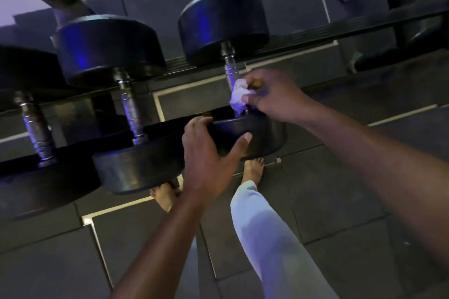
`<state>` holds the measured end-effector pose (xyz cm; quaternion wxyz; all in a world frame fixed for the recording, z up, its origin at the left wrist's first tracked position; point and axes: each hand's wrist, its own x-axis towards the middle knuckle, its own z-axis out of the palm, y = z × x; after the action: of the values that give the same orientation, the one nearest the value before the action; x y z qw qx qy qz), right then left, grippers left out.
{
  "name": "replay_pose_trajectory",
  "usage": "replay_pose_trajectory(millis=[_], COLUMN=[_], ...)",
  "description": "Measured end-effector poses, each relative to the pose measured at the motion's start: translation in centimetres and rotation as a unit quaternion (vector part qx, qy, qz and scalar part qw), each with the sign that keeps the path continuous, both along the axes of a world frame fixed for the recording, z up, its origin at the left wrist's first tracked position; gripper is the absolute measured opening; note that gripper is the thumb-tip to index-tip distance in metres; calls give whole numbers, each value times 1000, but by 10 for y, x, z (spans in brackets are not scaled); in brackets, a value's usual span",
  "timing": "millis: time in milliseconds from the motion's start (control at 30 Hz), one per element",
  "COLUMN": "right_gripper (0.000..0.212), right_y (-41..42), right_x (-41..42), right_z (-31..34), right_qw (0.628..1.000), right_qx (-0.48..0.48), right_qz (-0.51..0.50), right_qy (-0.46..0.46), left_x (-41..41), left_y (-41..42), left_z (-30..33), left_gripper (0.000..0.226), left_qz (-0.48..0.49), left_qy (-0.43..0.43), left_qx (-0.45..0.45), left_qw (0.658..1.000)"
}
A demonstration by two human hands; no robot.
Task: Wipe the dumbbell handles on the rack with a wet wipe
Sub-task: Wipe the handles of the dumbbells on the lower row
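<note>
Three black dumbbells lie across the rack. The rightmost dumbbell has a steel handle [229, 73] and a near weight head [262, 133]. My right hand [272, 94] pinches a crumpled white wet wipe [239, 97] against the lower part of that handle. My left hand [209, 153] grips the near head's rim, thumb on its front face. The middle dumbbell's handle [131, 107] and the left dumbbell's handle [36, 126] are bare.
The rack rail [364, 29] runs behind the far heads. Another rack leg [398, 7] stands at the upper right. Dark rubber floor tiles [340, 189] lie below, with my bare feet [252, 170] and a pale trouser leg [267, 238] close to the rack.
</note>
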<state>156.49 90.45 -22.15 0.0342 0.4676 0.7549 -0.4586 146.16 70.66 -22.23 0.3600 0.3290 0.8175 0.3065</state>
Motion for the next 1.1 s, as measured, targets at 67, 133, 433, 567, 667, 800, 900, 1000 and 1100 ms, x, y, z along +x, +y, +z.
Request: replay_pose_trajectory(millis=[67,133,433,567,667,800,900,1000,1100], right_gripper=[12,10,28,35,30,25,20,15,16], right_y=[7,14,36,26,16,17,20,25,31], right_x=[0,-3,-29,-61,-81,-73,-49,-29,-18], right_z=[-3,-8,-21,-22,-18,-13,-12,-12,-21], right_qw=[998,996,900,821,780,794,844,913,951], right_qx=[35,45,216,274,268,282,275,176,80], right_qz=[49,79,371,471,514,490,422,328,243], right_qy=[-21,-19,-78,-173,-234,-222,-183,-166,-175], left_x=[13,23,34,33,29,24,25,25,24], left_y=[-1,-5,-6,-6,-4,-5,-6,-6,-6], left_z=[-9,-15,-29,-30,-27,-26,-27,-28,-30], left_gripper=[92,95,94,95,96,97,98,99,98], left_qz=[46,81,129,122,118,116,116,116,111], left_qy=[-38,-53,-47,-48,-51,-55,-47,-49,-41], left_qx=[-5,6,26,35,34,34,30,30,31], left_qw=[998,995,990,991,991,991,992,992,993])
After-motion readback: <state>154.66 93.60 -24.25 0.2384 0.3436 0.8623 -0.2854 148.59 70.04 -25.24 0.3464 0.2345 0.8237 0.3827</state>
